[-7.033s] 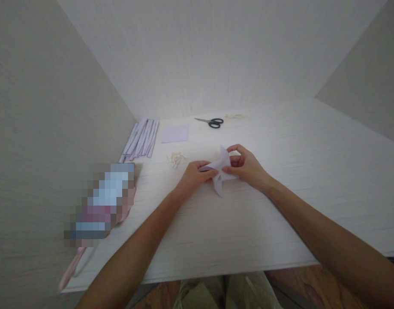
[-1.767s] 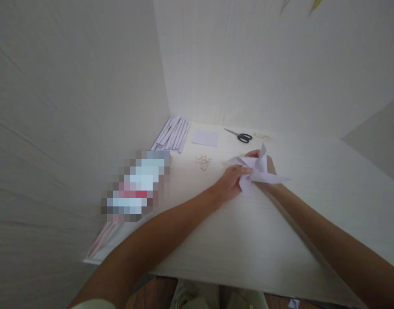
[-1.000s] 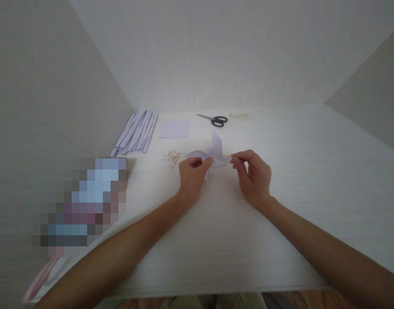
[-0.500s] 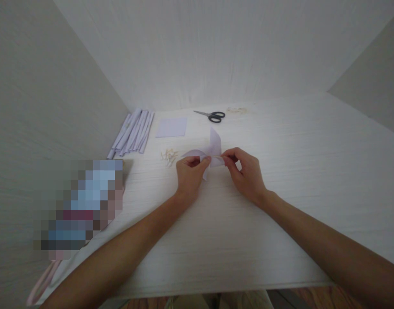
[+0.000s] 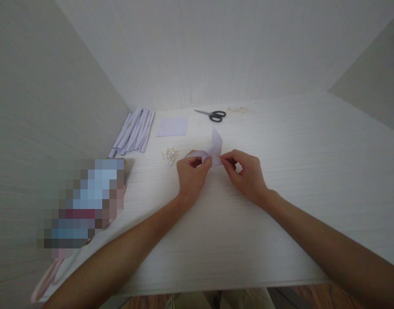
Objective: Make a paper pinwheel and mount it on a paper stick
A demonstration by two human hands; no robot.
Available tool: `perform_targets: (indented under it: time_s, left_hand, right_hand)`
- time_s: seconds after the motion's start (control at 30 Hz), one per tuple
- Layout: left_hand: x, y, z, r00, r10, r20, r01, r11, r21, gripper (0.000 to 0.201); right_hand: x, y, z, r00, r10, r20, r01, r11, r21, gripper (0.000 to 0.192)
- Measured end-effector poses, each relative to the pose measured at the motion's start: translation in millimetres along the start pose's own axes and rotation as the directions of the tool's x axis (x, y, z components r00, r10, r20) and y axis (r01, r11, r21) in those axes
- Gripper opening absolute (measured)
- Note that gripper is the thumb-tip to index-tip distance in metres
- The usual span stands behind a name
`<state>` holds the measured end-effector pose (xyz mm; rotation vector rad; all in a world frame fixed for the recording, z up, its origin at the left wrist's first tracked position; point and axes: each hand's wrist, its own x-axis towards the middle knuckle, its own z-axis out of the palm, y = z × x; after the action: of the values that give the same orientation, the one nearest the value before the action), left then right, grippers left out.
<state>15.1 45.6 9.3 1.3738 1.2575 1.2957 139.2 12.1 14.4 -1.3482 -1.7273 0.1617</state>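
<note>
A light purple paper pinwheel (image 5: 217, 143) with curved blades is held just above the table. My left hand (image 5: 193, 174) is closed on it, its thumb pressing near the middle where the folds meet. My right hand (image 5: 245, 171) is pinched at the pinwheel's right side. A thin pale line runs from those fingertips toward the left thumb; whether it is a paper edge or a separate small piece, I cannot tell. Just left of my left hand lies a small heap of thin gold-coloured pieces (image 5: 170, 156). Part of the pinwheel is hidden behind the left fingers.
Black-handled scissors (image 5: 212, 115) lie at the back, beside a few small pale bits (image 5: 238, 110). A flat purple paper square (image 5: 172, 126) lies left of them. Several rolled paper tubes (image 5: 132, 131) are stacked by the left wall. A blurred-out item with a pink strap (image 5: 47, 279) sits front left.
My right fingertips have come slightly left, closer to the left thumb. The lower blade that hung below the left thumb no longer shows. The view has shifted slightly.
</note>
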Motion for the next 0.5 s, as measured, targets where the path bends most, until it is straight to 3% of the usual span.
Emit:
perform_targets:
  time_s: [0.33,0.5]
  left_hand:
    - [0.5,-0.6,-0.8,0.999,0.038,0.006,-0.039,0.998,0.040,0.013]
    - [-1.3,3.5,-2.5,0.984,0.176,0.040,-0.178,0.983,0.053,0.011]
  right_hand:
    - [-0.8,-0.8,0.7,0.998,-0.049,0.028,0.050,0.997,-0.055,0.012]
    - [-1.1,-4.3,1.0,1.000,0.020,0.024,-0.019,0.999,-0.051,0.012]
